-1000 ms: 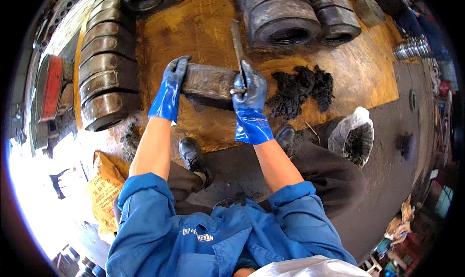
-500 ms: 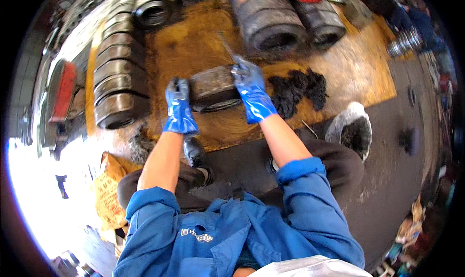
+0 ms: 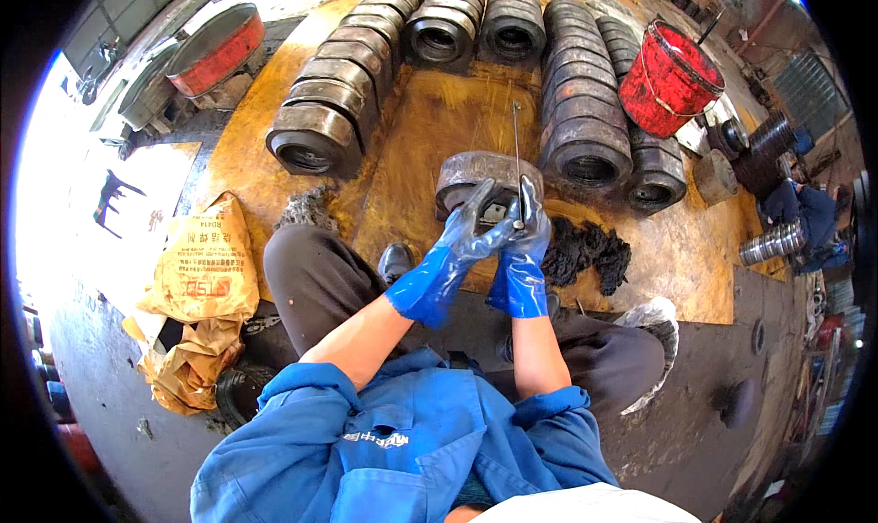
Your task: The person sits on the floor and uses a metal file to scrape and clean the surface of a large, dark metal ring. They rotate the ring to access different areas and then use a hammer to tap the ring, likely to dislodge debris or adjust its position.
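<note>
My right hand [image 3: 528, 235], in a blue rubber glove, is closed around a thin metal rod [image 3: 517, 148] that points away from me, a small hook or loop at its far tip. My left hand [image 3: 476, 229], gloved alike, reaches across beside it, fingers and thumb apart near the rod's lower end. Whether it touches the rod is hard to tell. Just beyond both hands a thick, dark steel ring [image 3: 476, 166] stands on its edge on the stained yellow-brown board [image 3: 416, 208]; the hands partly hide its bore.
Rows of similar steel rings [image 3: 315, 139] lie beyond, left and right. A red bucket [image 3: 672, 80] stands by the right rows. Black rags [image 3: 590, 253] lie right of my hands, a torn yellow paper sack [image 3: 206, 267] at left. A white bag [image 3: 654, 317] sits beside my right knee.
My left hand has left the ring's left side and come across to my right hand. The rod now points straighter ahead. The view has shifted, showing more rows and the whole bucket.
</note>
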